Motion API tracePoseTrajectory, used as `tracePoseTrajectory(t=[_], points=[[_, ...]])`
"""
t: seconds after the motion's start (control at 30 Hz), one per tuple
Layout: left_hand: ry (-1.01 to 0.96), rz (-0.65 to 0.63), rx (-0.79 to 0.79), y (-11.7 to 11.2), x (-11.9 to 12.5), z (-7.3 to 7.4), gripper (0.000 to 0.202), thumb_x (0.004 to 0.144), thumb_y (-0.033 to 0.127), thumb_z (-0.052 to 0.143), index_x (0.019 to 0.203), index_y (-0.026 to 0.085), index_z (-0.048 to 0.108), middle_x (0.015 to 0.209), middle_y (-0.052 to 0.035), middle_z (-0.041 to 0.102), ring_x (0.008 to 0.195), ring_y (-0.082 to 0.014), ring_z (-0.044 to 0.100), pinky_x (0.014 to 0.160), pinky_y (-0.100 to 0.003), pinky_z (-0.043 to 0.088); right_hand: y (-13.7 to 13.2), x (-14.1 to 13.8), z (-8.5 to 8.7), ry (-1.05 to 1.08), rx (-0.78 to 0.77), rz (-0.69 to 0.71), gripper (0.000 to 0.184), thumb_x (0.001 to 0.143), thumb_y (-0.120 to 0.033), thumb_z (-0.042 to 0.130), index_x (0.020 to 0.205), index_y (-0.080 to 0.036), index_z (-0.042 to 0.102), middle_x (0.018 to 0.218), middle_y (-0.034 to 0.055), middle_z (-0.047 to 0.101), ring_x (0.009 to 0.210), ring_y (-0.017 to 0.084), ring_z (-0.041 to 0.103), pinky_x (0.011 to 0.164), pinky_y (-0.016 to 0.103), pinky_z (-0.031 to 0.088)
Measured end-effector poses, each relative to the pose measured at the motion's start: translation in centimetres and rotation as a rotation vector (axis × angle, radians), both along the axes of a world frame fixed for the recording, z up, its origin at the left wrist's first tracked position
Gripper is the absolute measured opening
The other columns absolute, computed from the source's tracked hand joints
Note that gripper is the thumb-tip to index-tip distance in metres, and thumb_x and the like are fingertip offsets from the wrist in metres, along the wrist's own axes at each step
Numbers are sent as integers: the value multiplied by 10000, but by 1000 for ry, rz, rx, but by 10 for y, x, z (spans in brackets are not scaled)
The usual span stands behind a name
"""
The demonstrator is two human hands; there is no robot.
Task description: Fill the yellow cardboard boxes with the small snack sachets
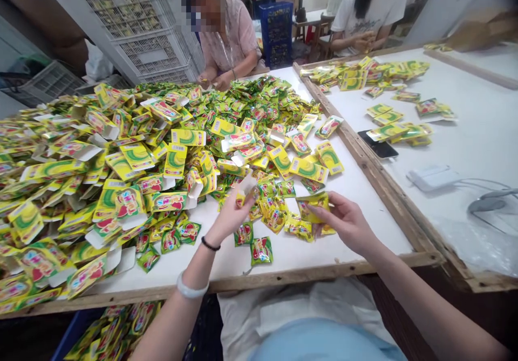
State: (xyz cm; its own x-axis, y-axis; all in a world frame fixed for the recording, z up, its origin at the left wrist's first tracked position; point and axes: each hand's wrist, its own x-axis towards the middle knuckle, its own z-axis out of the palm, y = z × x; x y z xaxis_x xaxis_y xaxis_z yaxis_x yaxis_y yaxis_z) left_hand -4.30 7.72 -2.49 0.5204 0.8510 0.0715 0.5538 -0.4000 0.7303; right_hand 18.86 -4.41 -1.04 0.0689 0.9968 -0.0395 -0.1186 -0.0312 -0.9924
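My left hand [231, 215], with a dark band and a pale bangle at its wrist, is closed around a small carton [246, 184] whose whitish open end shows; my fingers hide most of it. Between the thumb and fingers of my right hand [348, 222] is a flat yellow-green packet [313, 206], held just above the white tabletop. Below and between my hands lie loose foil sachets [274, 214], yellow and green. Two green sachets [261, 250] rest nearer the front edge.
A large heap of yellow cartons [137, 156] and green sachets covers the left and back. A wooden strip [364, 161] divides the table; beyond it lie a phone [378, 144], a cable and packet piles. Two people sit opposite. A filled blue bin [73, 334] stands below.
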Motion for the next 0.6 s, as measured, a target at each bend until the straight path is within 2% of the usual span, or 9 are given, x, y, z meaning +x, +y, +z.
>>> tracePoseTrajectory(t=[0.07, 0.1, 0.17, 0.23, 0.33, 0.4, 0.47, 0.53, 0.6], points=[[-243, -81, -364, -29, 11, 9, 316, 854, 396, 481, 1026, 139, 543, 900, -77, 630, 818, -191, 603, 731, -316, 491, 7, -7, 13, 26, 75, -31, 267, 788, -336, 651, 1004, -199, 574, 858, 26, 624, 533, 113, 565, 473, 259, 518], [-319, -103, -496, -42, 17, 13, 312, 819, 409, 545, 976, 140, 552, 828, -57, 629, 741, -173, 598, 676, -295, 491, 11, -12, 18, 18, 116, -36, 251, 787, -328, 652, 994, -206, 580, 831, 16, 613, 510, 104, 542, 446, 248, 498], [-397, -144, -632, -62, 26, 20, 318, 741, 397, 655, 906, 146, 553, 734, -15, 596, 641, -131, 555, 597, -249, 466, 19, -20, 26, -47, 197, -13, 209, 800, -315, 638, 977, -214, 591, 803, 8, 588, 521, 100, 513, 440, 235, 464], [-427, -156, -663, -74, 31, 24, 314, 691, 364, 712, 846, 147, 546, 699, 7, 563, 609, -105, 514, 570, -223, 439, 24, -25, 32, -197, 289, 60, 145, 828, -281, 600, 951, -203, 604, 810, 19, 571, 627, 124, 528, 526, 246, 466], [-388, -141, -643, -80, 30, 23, 299, 691, 354, 711, 817, 145, 539, 685, 16, 546, 606, -103, 492, 578, -226, 424, 22, -26, 38, -518, 397, 224, 82, 859, -208, 546, 894, -180, 614, 801, 31, 549, 747, 149, 523, 650, 264, 448], [-333, -154, -611, -83, 29, 20, 309, 704, 362, 695, 869, 149, 544, 680, 20, 547, 608, -112, 494, 584, -234, 422, 15, -24, 43, -713, 399, 355, 112, 871, -165, 513, 910, -182, 618, 823, 37, 550, 755, 146, 528, 666, 258, 438], [-297, -177, -562, -87, 29, 16, 340, 711, 334, 687, 966, 158, 548, 761, 2, 583, 679, -139, 527, 635, -252, 438, 6, -23, 47, -855, 366, 447, 169, 881, -131, 475, 952, -192, 617, 878, 50, 564, 755, 142, 547, 670, 253, 441], [-300, -195, -540, -91, 29, 12, 389, 709, 275, 680, 1055, 172, 533, 912, -28, 607, 807, -172, 550, 720, -275, 450, -3, -20, 49, -900, 335, 493, 194, 878, -124, 470, 990, -200, 609, 912, 57, 579, 764, 144, 567, 677, 251, 451], [-316, -244, -615, -94, 27, 9, 378, 715, 244, 669, 1058, 167, 528, 941, -33, 602, 827, -170, 549, 737, -276, 449, -10, -16, 47, -820, 297, 485, 202, 873, -146, 498, 1047, -203, 584, 924, 54, 600, 781, 144, 585, 684, 244, 466]])
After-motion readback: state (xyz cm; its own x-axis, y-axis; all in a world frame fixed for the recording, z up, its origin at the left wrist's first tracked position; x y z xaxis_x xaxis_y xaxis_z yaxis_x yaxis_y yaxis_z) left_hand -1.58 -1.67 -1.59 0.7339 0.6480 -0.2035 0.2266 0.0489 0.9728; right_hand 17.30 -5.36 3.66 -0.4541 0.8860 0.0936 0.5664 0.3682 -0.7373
